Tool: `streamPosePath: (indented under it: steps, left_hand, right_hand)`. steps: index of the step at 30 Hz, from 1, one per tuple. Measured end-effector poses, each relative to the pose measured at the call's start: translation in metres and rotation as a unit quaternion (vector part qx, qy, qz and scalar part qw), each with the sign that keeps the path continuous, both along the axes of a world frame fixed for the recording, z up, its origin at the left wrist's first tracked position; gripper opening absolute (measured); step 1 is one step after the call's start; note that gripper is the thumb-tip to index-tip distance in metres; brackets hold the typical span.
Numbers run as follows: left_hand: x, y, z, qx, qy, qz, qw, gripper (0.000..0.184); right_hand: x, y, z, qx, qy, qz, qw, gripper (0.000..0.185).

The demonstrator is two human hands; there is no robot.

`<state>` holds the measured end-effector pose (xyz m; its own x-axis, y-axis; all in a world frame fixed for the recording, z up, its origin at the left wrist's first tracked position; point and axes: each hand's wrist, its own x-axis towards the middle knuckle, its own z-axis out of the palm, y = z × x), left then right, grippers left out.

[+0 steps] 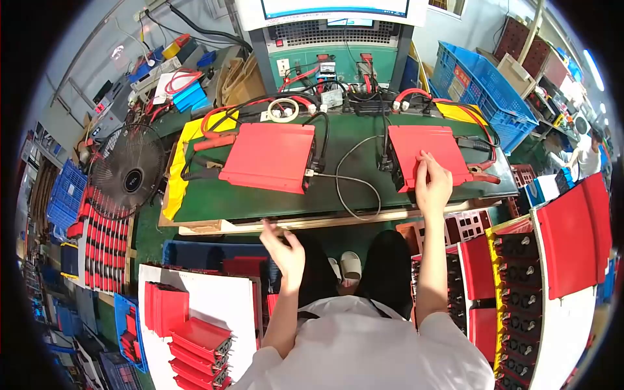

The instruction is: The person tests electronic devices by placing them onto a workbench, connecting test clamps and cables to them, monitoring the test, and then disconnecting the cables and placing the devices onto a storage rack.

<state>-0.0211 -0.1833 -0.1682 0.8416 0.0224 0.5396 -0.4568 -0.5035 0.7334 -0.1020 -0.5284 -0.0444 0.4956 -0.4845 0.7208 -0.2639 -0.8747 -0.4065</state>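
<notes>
Red-painted metal covers both flat units on the green worktop; the right-hand unit lies near the worktop's front edge, beneath the person's right hand. That hand's fingers are outstretched, tips against the cover rather than wrapped round it, perhaps to steady it; how firmly they press cannot be told. The left hand hangs in front of the edge, fingers loosely bent apart, with nothing visible in them.

Both units probably lie flat with their ends exposed so that leads can reach: a red clamp sits at the outer end of the right-hand one, another beside the left-hand unit, whose inner end takes a pale cable.

The right-hand unit looks boxy and plain, slightly turned, its cover smooth with ribbed long edges.
</notes>
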Motion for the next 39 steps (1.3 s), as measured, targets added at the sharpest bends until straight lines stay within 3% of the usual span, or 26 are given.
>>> streamPosePath:
  steps: [5,7,9,10,12,14,17,23,29,34,37,39]
  left_hand:
    - [0.025,-0.006,0.075,0.034,-0.192,0.047,0.980,0.058]
    - [0.042,-0.005,0.113,0.163,-0.192,-0.010,0.968,0.055]
    - [0.069,-0.008,0.128,0.188,-0.163,-0.089,0.964,0.051]
    - [0.085,-0.007,0.129,0.208,-0.178,-0.132,0.953,0.048]
    - [0.109,-0.005,0.125,0.210,-0.183,-0.207,0.938,0.040]
    - [0.116,-0.001,0.117,0.209,-0.179,-0.218,0.936,0.040]
    - [0.119,-0.002,0.115,0.202,-0.188,-0.220,0.936,0.040]
    - [0.128,0.001,0.123,0.214,-0.206,-0.203,0.933,0.030]
    - [0.147,0.014,0.128,0.225,-0.165,-0.214,0.936,0.035]
    - [0.090,-0.006,0.175,0.204,-0.109,-0.256,0.939,0.060]
    - [0.066,-0.055,0.171,0.132,-0.136,-0.407,0.894,0.035]
    - [0.056,-0.091,0.155,0.136,-0.103,-0.451,0.876,0.022]
  right_hand:
    - [-0.001,0.001,0.000,-0.007,-0.007,0.008,1.000,0.021]
    - [-0.002,0.001,0.001,-0.002,0.000,0.012,1.000,0.023]
    - [-0.004,0.002,0.006,0.001,-0.001,0.024,1.000,0.023]
    - [-0.007,0.000,0.009,0.036,0.026,0.058,0.997,0.029]
    - [-0.020,-0.001,0.018,-0.032,0.079,0.096,0.992,0.037]
    - [-0.033,-0.009,0.021,-0.066,0.142,0.135,0.978,0.055]
    - [-0.037,-0.011,0.024,-0.098,0.164,0.140,0.972,0.060]
    - [-0.033,-0.019,0.005,-0.130,0.124,0.143,0.973,0.045]
    - [-0.024,-0.011,-0.003,-0.160,0.097,0.152,0.971,0.042]
    - [-0.001,0.021,-0.005,-0.145,0.073,0.135,0.977,0.041]
    - [0.007,0.024,-0.004,-0.131,0.101,0.109,0.980,0.041]
    - [0.001,0.026,0.012,-0.108,0.124,0.139,0.977,0.041]
